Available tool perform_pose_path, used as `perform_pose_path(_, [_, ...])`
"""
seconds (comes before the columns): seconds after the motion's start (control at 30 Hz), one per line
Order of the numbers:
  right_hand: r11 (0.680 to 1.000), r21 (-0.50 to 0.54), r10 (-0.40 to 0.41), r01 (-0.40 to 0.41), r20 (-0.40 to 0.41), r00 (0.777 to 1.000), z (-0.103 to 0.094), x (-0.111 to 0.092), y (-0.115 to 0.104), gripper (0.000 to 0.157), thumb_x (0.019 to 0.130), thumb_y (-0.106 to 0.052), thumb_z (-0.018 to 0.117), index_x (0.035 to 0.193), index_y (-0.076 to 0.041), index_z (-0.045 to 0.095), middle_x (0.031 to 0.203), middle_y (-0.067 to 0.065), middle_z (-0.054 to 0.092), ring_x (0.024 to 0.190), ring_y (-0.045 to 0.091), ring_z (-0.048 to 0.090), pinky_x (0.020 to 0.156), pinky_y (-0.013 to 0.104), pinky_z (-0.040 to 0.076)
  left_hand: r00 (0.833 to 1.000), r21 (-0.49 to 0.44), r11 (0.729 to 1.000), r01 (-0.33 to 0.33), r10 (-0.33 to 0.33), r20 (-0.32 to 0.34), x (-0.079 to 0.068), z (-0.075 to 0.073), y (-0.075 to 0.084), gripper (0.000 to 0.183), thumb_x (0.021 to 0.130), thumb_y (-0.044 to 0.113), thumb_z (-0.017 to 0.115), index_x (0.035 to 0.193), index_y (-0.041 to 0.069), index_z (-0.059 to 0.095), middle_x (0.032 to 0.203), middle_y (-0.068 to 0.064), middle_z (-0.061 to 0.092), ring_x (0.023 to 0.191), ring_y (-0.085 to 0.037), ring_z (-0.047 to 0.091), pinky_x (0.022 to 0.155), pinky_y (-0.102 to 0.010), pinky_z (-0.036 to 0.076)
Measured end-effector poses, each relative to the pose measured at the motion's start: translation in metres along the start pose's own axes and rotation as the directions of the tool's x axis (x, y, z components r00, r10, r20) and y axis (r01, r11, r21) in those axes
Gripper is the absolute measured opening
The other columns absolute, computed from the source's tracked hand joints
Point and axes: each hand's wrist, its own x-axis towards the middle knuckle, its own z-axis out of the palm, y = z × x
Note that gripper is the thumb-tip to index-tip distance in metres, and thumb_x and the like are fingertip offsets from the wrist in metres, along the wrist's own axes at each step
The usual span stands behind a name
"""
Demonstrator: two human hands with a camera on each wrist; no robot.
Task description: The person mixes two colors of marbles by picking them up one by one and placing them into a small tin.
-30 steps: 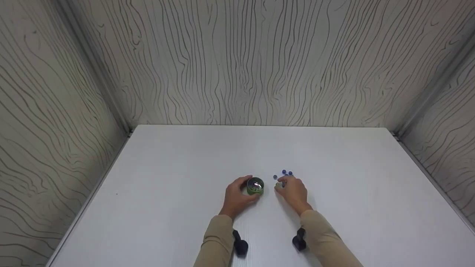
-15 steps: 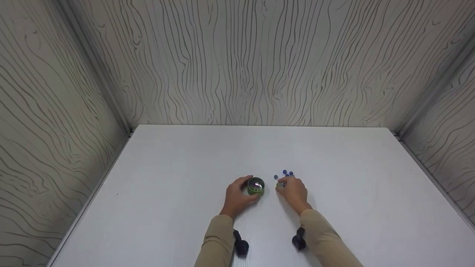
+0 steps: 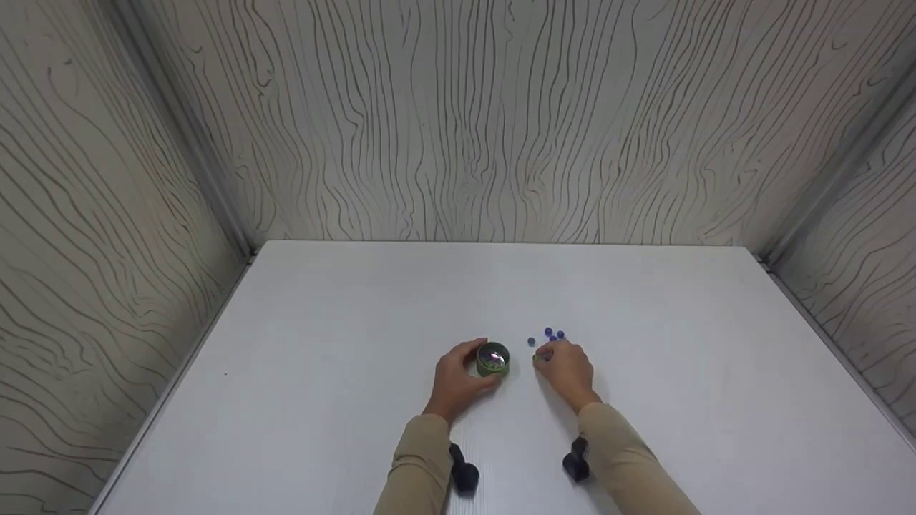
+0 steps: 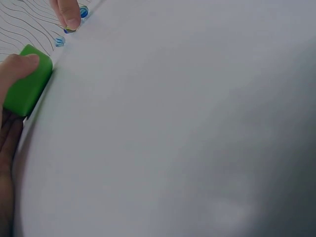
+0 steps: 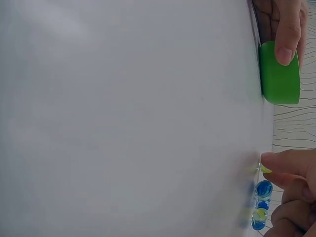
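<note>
My left hand [image 3: 454, 379] holds a small round green cup [image 3: 492, 370], thumb on the near side and fingers round the far side. The cup stands upright on the table, with something shiny inside it. To its right, my right hand [image 3: 569, 368] is low at the tabletop, its thumb and index finger pinching a yellowish glass marble [image 5: 267, 169]. Just beyond those fingertips lie several blue marbles [image 3: 549, 332], one of them a paler blue marble [image 4: 59, 41] closer to the cup. The right hand partly hides the group in the head view.
A white table [image 3: 343, 307] bears all of this, backed by a wood-grain patterned wall [image 3: 458, 121] with side walls left and right. Black wrist-camera mounts [image 3: 465, 476] hang by both sleeves.
The right thumb and index finger have drawn together on the yellowish marble. My left hand and the green cup stay where they were.
</note>
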Motion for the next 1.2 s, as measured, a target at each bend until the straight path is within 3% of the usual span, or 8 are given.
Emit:
perform_pose_path(0.4, [1.0,0.019,0.018,-0.018,0.012,1.0,-0.0014,0.0,-0.0022,0.017,0.083,-0.009,0.068,0.098,-0.004,0.074,0.105,0.017,0.073,0.105,0.036,0.067,0.091,0.049,0.056,1.0,0.015,1.0,0.0,0.0,0.003,0.0013,-0.0008,0.0003,0.062,0.072,0.026,0.082,0.127,0.009,0.06,0.126,-0.006,0.067,0.121,-0.022,0.062,0.109,-0.034,0.049])
perform_pose_path(0.67, [0.999,0.033,0.021,-0.021,0.015,1.0,-0.0012,-0.0001,-0.0024,0.017,0.084,-0.011,0.068,0.099,-0.004,0.074,0.106,0.018,0.073,0.106,0.036,0.067,0.091,0.048,0.056,1.0,0.01,1.0,0.009,-0.009,0.001,0.0007,-0.0017,0.0024,0.063,0.071,0.026,0.083,0.127,0.009,0.06,0.126,-0.006,0.066,0.122,-0.022,0.061,0.11,-0.035,0.048])
perform_pose_path(0.77, [0.999,0.028,0.019,-0.019,0.012,1.0,-0.0012,-0.0005,-0.0025,0.017,0.084,-0.011,0.068,0.098,-0.005,0.074,0.106,0.017,0.073,0.104,0.035,0.067,0.089,0.047,0.056,1.0,0.015,1.0,-0.004,0.004,-0.006,0.0005,-0.0014,0.0026,0.062,0.071,0.025,0.083,0.127,0.009,0.06,0.125,-0.007,0.067,0.121,-0.023,0.062,0.109,-0.037,0.049])
perform_pose_path(1.0, [1.0,0.016,-0.005,0.005,-0.017,1.0,-0.0017,-0.002,-0.0032,0.015,0.082,-0.013,0.07,0.094,-0.005,0.075,0.098,0.016,0.075,0.079,0.021,0.066,0.067,0.037,0.056,1.0,0.02,1.0,-0.004,0.004,-0.005,0.0001,-0.0003,0.0006,0.062,0.072,0.024,0.082,0.128,0.009,0.059,0.127,-0.006,0.066,0.122,-0.022,0.061,0.11,-0.034,0.048])
perform_pose_path(1.2, [1.0,0.017,0.008,-0.008,-0.012,1.0,-0.002,-0.0037,-0.0032,0.015,0.083,-0.013,0.071,0.096,-0.005,0.075,0.098,0.016,0.074,0.082,0.022,0.067,0.072,0.039,0.057,1.0,0.026,1.0,-0.011,0.012,-0.01,-0.0007,-0.0003,0.0019,0.062,0.071,0.023,0.082,0.128,0.008,0.06,0.126,-0.006,0.067,0.121,-0.022,0.062,0.11,-0.035,0.049])
